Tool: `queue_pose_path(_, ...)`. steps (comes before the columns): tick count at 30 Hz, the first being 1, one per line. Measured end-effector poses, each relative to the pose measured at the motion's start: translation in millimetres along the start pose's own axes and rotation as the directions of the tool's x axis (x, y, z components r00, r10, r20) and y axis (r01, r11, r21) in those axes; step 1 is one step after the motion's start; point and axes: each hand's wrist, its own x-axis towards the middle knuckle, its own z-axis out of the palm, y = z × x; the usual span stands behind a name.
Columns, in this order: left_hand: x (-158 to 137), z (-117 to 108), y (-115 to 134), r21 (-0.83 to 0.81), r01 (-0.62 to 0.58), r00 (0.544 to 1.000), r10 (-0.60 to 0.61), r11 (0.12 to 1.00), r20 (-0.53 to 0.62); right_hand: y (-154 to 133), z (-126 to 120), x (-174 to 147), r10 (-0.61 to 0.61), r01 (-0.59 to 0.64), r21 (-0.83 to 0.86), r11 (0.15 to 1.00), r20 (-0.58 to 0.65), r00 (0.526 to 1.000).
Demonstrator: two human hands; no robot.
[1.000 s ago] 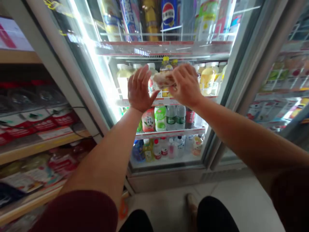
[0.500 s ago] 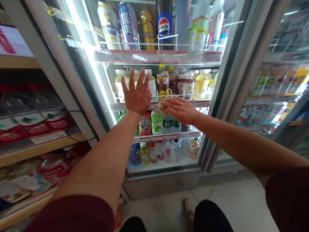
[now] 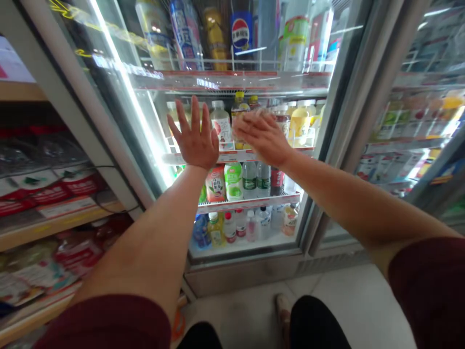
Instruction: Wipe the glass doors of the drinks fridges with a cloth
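Observation:
Flat against the glass door (image 3: 145, 116) of a drinks fridge, my left hand (image 3: 198, 140) has its fingers spread and holds nothing. To its right, my right hand (image 3: 267, 138) presses a crumpled pale cloth (image 3: 238, 127) to the same glass. Most of the cloth is hidden beneath my fingers. Behind the glass, level with my hands, stand bottles with yellow caps (image 3: 239, 95) and a white-labelled bottle (image 3: 221, 123).
Several shelves of drinks fill the fridge, among them a cola bottle (image 3: 241, 34) above and small bottles (image 3: 229, 228) at the bottom. A shelf of red packages (image 3: 78, 186) stands at left. Another fridge door (image 3: 399, 126) is at right. Pale floor tiles (image 3: 250, 310) lie below.
My right hand has slid the cloth upward over the glass. My left hand stays flat on the door, and the whole view has shifted slightly.

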Motion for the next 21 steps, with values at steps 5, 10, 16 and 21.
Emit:
queue_pose_path(5, 3.0, -5.1, 4.6, 0.019, 0.054, 0.995, -0.055, 0.998, 0.079, 23.4, 7.1, -18.8, 0.192, -0.196, 0.008, 0.98, -0.256, 0.948)
queue_pose_path(10, 4.2, -9.9, 7.7, -0.052, 0.094, 0.992, -0.089, 0.994, 0.091, 3.3, 37.7, -88.3, 0.017, -0.017, 0.0, 1.0, -0.116, 0.993)
queue_pose_path(16, 4.0, -7.6, 5.4, -0.024, 0.095, 0.992, -0.092, 0.995, 0.084, 0.4, 29.9, -37.2, 0.05, -0.053, -0.017, 0.998, -0.149, 0.988)
queue_pose_path(21, 4.9, -11.1, 7.4, -0.07, 0.135, 0.988, -0.129, 0.988, 0.085, -35.1, 53.1, -27.8, -0.03, 0.028, -0.019, 0.999, -0.081, 0.996)
